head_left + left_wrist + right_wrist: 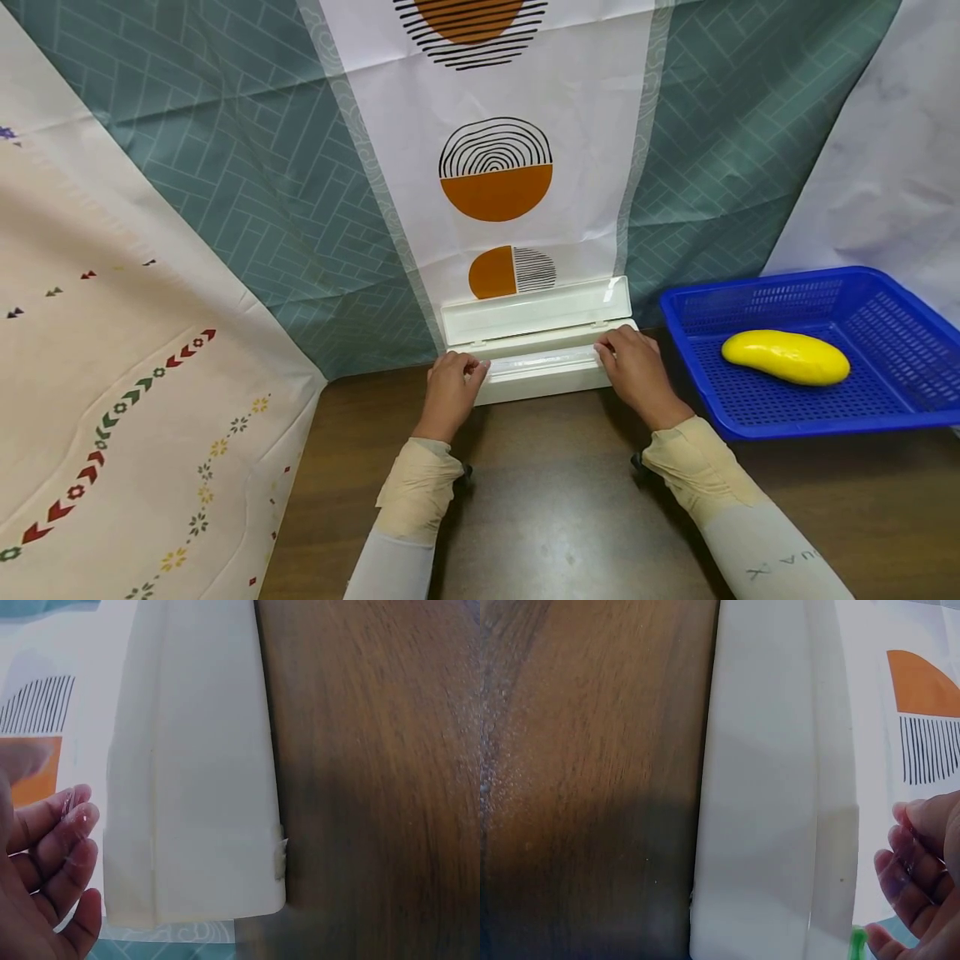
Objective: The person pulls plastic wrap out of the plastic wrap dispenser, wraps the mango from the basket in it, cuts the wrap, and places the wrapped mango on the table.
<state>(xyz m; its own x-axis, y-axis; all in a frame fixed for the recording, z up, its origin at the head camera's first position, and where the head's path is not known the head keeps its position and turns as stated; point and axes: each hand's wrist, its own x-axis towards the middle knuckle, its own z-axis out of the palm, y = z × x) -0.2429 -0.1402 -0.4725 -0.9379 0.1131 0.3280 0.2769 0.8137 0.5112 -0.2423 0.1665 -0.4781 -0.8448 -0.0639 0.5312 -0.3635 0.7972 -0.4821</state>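
Observation:
A long white cling film dispenser stands on the table against the back cloth, its lid tipped up and back. Clear cling film stretches along its opening between both hands. At the left end, my left hand pinches the film's edge; a shiny bit of film shows on its fingertips in the left wrist view. My right hand pinches the film at the right end, with a glint of it between thumb and fingers in the right wrist view. The film roll inside is mostly hidden.
To the right stands a blue plastic basket with a yellow, mango-like fruit lying in it. A small green piece shows by the dispenser's right end. Brown wooden table extends in front; patterned cloths hang behind and at the left.

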